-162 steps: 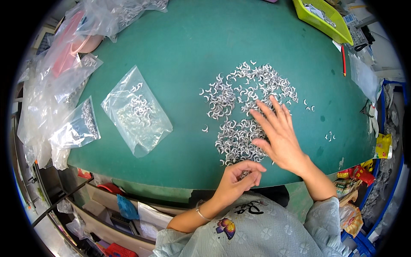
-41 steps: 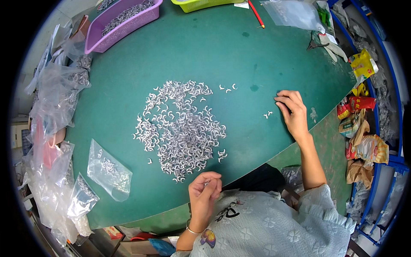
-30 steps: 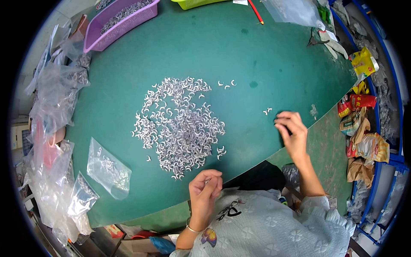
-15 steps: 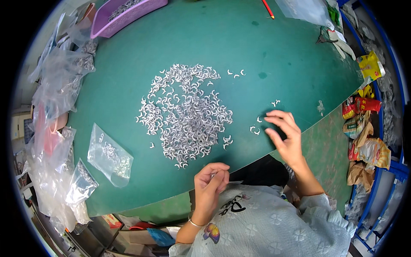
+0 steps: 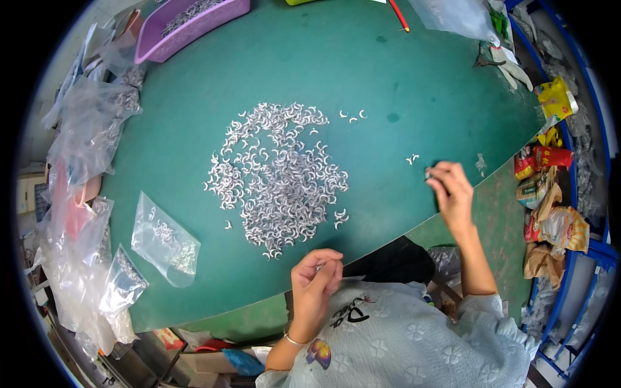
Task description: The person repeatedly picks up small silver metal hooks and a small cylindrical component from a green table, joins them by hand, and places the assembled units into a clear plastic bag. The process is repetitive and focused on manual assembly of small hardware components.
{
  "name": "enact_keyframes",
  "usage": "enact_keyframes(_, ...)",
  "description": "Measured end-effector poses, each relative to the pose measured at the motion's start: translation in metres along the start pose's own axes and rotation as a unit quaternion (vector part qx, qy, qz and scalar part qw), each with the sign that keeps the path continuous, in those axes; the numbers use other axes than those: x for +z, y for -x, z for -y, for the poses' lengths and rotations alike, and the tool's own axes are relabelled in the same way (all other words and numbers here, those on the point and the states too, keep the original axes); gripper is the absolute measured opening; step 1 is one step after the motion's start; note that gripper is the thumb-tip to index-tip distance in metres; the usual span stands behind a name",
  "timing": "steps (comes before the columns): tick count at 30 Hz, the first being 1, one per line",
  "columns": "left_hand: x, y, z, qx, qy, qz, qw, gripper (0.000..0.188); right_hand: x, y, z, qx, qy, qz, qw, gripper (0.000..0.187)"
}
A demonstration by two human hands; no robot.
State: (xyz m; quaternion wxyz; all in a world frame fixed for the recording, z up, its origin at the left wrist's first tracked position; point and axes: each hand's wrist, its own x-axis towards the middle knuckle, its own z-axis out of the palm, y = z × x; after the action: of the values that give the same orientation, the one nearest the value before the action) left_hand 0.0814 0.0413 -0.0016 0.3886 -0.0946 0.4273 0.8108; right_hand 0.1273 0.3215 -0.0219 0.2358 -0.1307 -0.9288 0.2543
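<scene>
A large heap of small silver crescent-shaped metal pieces is spread over the green table. My left hand is curled closed at the table's near edge, just below the heap; its fingers hide what they hold. Off to the right, my right hand pinches small silver pieces between thumb and fingertips, above the tabletop. A few loose crescents lie just left of that hand. Farther away, another small group of crescents sits right of the heap.
Clear bags of silver pieces lie at the left, beside piled plastic bags. A purple basket stands far left. A red pen, pliers and a glove are at the far right. Blue shelving stands beyond.
My right hand has moved right and its fingers have closed. The few crescents beside it have gone from the table. My left hand stays curled in nearly the same place.
</scene>
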Motion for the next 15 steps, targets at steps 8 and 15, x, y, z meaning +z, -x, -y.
enact_keyframes(8, 0.010, -0.002, -0.003, -0.005, -0.023, -0.007, 1.000, 0.013, -0.031, -0.057, -0.089, 0.061, 0.079, -0.067, 0.993, 0.015)
enact_keyframes(15, 0.012, -0.005, -0.004, -0.005, -0.030, -0.011, 0.999, 0.014, 0.001, -0.092, -0.030, 0.024, 0.032, 0.003, 0.999, 0.018)
